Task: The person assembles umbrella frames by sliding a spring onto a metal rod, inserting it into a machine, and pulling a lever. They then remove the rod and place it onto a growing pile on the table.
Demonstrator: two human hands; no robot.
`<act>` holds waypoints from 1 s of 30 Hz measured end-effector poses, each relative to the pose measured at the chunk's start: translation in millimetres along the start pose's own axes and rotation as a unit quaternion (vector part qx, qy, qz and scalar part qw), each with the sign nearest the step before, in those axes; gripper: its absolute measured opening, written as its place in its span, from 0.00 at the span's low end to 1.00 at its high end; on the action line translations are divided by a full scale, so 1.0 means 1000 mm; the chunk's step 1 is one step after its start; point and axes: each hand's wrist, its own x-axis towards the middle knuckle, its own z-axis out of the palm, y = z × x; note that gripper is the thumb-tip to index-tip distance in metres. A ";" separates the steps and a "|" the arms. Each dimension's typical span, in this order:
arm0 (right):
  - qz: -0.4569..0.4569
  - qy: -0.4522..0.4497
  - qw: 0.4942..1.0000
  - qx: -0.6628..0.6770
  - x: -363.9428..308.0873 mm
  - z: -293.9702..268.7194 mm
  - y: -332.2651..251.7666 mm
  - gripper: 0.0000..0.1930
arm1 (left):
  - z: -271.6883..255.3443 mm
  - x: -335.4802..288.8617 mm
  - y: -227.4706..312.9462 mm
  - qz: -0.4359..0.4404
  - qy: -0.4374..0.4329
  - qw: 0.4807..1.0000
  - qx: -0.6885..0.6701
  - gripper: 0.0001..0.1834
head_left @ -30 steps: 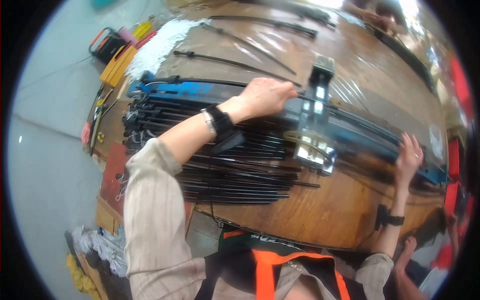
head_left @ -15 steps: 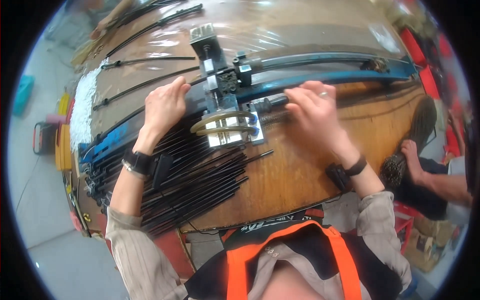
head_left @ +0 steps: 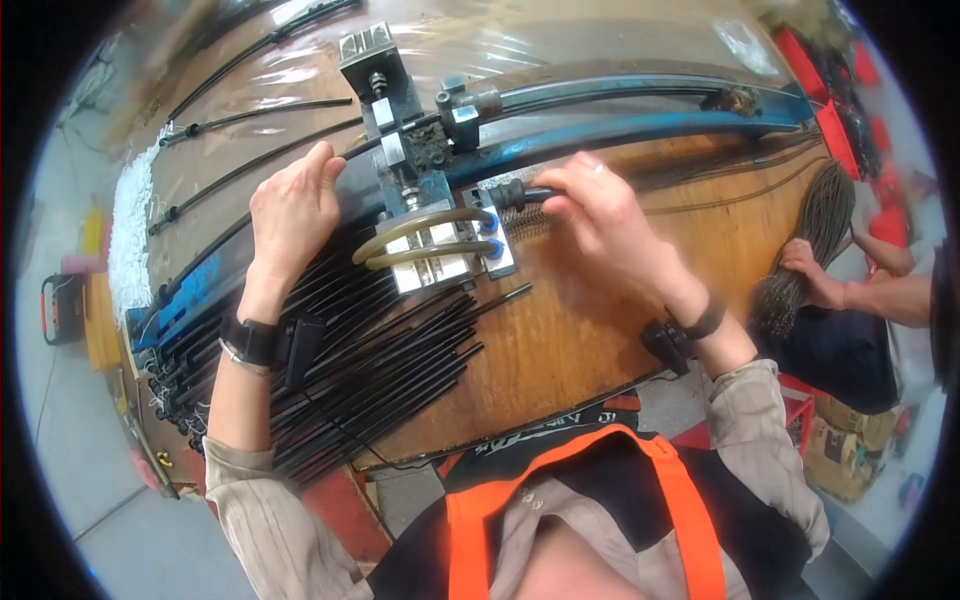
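My left hand (head_left: 296, 208) is closed in a pinch around a thin black rod (head_left: 362, 149), whose far end runs into a metal clamping fixture (head_left: 402, 150) in front of me. My right hand (head_left: 605, 215) has its thumb and fingers curled round the end of a black handle (head_left: 538, 193). That handle joins a ridged black sleeve beside a metal block (head_left: 497, 240) with blue fittings. Two loops of yellowish tubing (head_left: 425, 240) arch from these fittings over the front of the fixture. Part of the rod is hidden in my left fist.
Many black rods (head_left: 390, 365) lie in a pile at near left. A blue rail (head_left: 640, 128) crosses the wooden table (head_left: 570, 320). More black rods lie beyond it on plastic sheeting. At right, another person's hand (head_left: 815, 270) rests on a dark cable bundle (head_left: 825, 215).
The whole view has shifted, so the fixture and table appear farther left and higher. Both my hands keep their places at the fixture. The other person's hand has moved up along the cable bundle.
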 end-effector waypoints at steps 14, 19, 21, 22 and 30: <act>-0.106 -0.124 0.971 -0.173 -0.036 0.023 0.004 0.10 | 0.002 -0.008 -0.096 0.182 0.159 0.962 0.129 0.08; -0.100 -0.114 0.974 -0.166 -0.024 0.024 0.011 0.12 | -0.011 -0.066 -0.059 0.075 0.189 0.961 0.190 0.11; -0.028 -0.166 0.959 -0.227 -0.021 0.025 0.001 0.11 | -0.015 -0.116 -0.024 0.053 0.103 0.986 0.118 0.11; 0.008 -0.190 0.947 -0.257 -0.021 0.027 -0.006 0.11 | -0.015 -0.139 -0.007 0.043 0.040 0.993 0.101 0.10; 0.087 -0.345 0.926 -0.122 -0.025 0.014 -0.032 0.08 | 0.004 -0.165 0.014 -0.032 -0.029 0.995 0.091 0.09</act>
